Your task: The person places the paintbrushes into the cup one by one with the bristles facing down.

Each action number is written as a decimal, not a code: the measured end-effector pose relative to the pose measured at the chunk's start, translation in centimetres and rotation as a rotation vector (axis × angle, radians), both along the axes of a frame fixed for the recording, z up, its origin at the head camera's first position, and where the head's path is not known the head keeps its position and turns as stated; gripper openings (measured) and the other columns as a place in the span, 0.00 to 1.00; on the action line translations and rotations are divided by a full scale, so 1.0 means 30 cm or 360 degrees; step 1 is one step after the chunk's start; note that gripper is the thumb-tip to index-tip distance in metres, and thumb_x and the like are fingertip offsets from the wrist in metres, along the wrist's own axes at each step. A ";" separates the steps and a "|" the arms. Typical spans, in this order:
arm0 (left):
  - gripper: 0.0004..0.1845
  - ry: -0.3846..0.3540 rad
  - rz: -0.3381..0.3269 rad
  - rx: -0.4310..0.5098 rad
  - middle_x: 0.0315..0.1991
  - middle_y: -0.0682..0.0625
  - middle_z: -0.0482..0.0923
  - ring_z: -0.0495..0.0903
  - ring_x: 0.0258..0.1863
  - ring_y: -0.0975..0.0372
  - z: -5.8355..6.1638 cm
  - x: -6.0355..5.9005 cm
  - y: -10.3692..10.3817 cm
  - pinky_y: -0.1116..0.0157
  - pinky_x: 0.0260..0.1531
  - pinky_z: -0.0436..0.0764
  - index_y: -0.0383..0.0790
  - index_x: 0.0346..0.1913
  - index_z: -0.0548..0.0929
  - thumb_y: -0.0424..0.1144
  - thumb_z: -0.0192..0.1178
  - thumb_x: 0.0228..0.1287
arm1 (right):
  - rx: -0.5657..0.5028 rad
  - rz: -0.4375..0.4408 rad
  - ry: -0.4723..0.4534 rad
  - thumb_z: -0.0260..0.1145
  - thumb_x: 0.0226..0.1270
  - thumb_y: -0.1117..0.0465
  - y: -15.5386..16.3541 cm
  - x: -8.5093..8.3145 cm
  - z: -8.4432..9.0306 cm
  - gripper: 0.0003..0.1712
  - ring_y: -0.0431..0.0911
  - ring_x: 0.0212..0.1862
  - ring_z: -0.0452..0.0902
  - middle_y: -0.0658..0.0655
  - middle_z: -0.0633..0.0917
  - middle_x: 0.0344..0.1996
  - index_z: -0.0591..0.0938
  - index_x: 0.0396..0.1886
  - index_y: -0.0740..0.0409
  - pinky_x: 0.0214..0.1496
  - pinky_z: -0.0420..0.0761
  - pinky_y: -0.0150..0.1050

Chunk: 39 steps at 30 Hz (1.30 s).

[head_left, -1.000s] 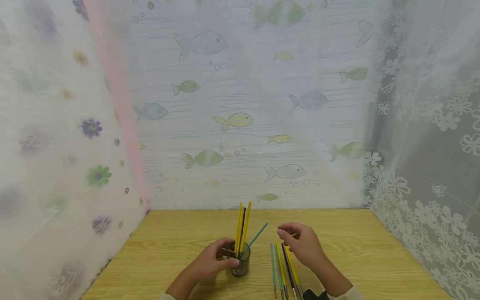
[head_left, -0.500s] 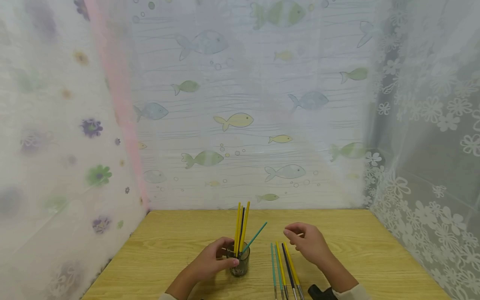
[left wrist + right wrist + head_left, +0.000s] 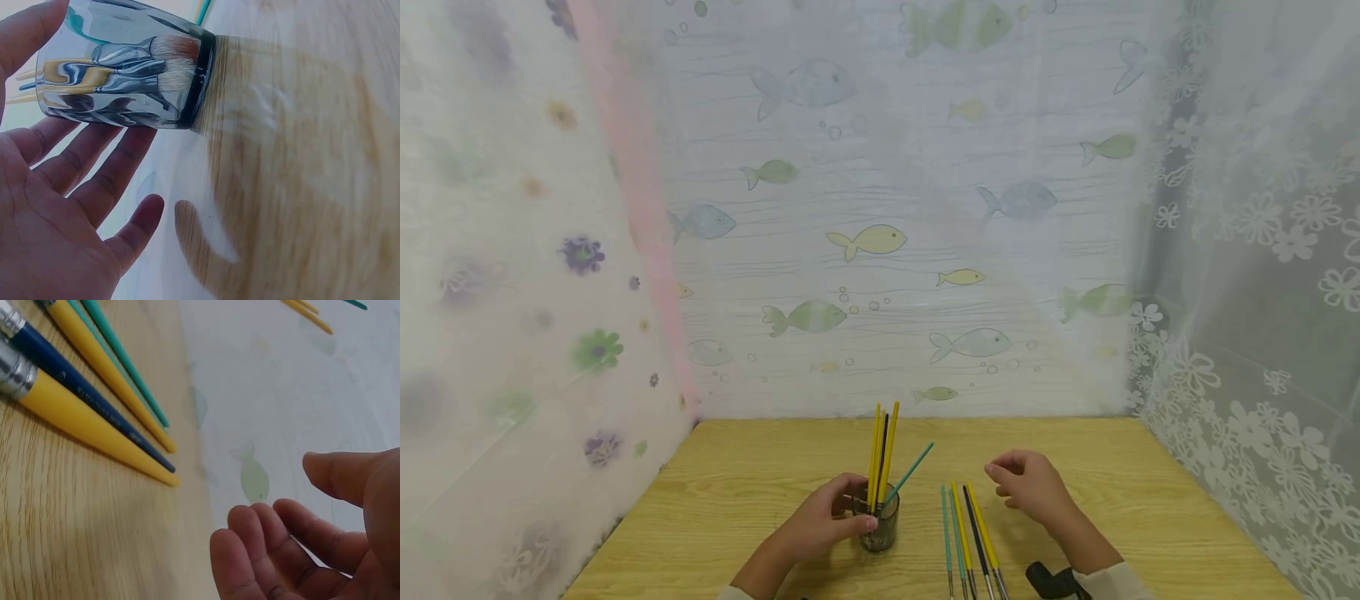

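Observation:
My left hand (image 3: 820, 521) holds a dark-tinted glass (image 3: 886, 533) that stands on the table, thumb on one side and fingers on the other. Paintbrushes sit bristles down in it: upright yellow ones (image 3: 891, 450), a dark blue one, and a teal paintbrush (image 3: 916, 467) leaning right. Through the glass wall (image 3: 134, 112) the left wrist view shows pale bristles and silver ferrules. My right hand (image 3: 1030, 492) hovers right of the glass with loosely bent fingers and nothing in them. Below and left of it several more paintbrushes (image 3: 977, 533), teal, yellow and dark blue, lie side by side.
The wood-grain table (image 3: 760, 467) ends at a curtain (image 3: 880, 350) printed with fish. Flower-patterned curtains hang to the left (image 3: 598, 350) and right (image 3: 1247, 433). Beside the right wrist shows a black object (image 3: 1051, 580).
My right hand has moved rightward, away from the glass, with no paintbrush in it. The left hand keeps its hold on the glass, and the paintbrushes on the table lie as before.

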<state>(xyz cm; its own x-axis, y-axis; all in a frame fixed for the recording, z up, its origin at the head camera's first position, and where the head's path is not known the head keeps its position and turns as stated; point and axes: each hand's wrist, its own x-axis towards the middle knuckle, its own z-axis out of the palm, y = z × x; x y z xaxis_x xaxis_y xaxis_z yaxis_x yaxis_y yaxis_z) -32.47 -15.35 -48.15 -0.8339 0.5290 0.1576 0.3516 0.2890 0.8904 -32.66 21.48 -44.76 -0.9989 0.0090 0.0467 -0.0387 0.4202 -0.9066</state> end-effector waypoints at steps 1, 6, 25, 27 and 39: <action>0.26 0.0000 0.0002 0.0000 0.60 0.47 0.80 0.82 0.57 0.53 0.001 0.001 0.000 0.64 0.53 0.82 0.46 0.69 0.74 0.45 0.67 0.73 | 0.0004 0.0000 -0.0022 0.70 0.73 0.49 0.003 0.000 -0.001 0.23 0.54 0.43 0.88 0.64 0.87 0.49 0.85 0.53 0.64 0.40 0.89 0.48; 0.26 -0.0016 0.0007 0.0001 0.61 0.47 0.80 0.82 0.58 0.53 0.002 0.004 0.002 0.64 0.54 0.82 0.45 0.69 0.73 0.46 0.66 0.73 | 0.0041 0.0002 -0.0128 0.70 0.73 0.52 0.016 0.002 -0.011 0.23 0.52 0.40 0.87 0.63 0.86 0.48 0.83 0.54 0.67 0.37 0.88 0.47; 0.26 -0.0042 0.0018 0.0006 0.61 0.47 0.79 0.81 0.59 0.53 0.002 0.002 0.000 0.61 0.55 0.83 0.45 0.69 0.73 0.46 0.66 0.73 | 0.0262 0.0098 -0.0259 0.76 0.65 0.60 0.005 0.006 -0.052 0.15 0.47 0.31 0.86 0.58 0.87 0.35 0.88 0.43 0.67 0.32 0.88 0.43; 0.26 -0.0045 0.0024 0.0001 0.61 0.47 0.79 0.81 0.59 0.53 0.003 0.003 -0.001 0.60 0.56 0.83 0.45 0.69 0.73 0.46 0.66 0.73 | 0.0290 0.0104 -0.0255 0.77 0.63 0.60 -0.002 0.009 -0.054 0.17 0.47 0.31 0.86 0.58 0.87 0.36 0.87 0.45 0.68 0.31 0.88 0.43; 0.27 -0.0018 0.0019 -0.0019 0.61 0.47 0.79 0.82 0.58 0.55 -0.013 -0.008 -0.005 0.64 0.55 0.82 0.46 0.70 0.73 0.47 0.66 0.73 | 0.0372 0.0172 -0.0293 0.82 0.56 0.61 -0.041 0.035 -0.042 0.22 0.47 0.31 0.83 0.57 0.86 0.34 0.85 0.46 0.67 0.30 0.87 0.41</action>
<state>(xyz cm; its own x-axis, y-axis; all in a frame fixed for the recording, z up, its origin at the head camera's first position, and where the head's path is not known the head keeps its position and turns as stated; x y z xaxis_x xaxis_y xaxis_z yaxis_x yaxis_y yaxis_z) -32.70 -15.49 -48.55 -0.8420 0.5206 0.1415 0.3377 0.3040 0.8908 -31.61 20.24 -46.01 -0.9853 -0.0875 -0.1465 0.0612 0.6204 -0.7819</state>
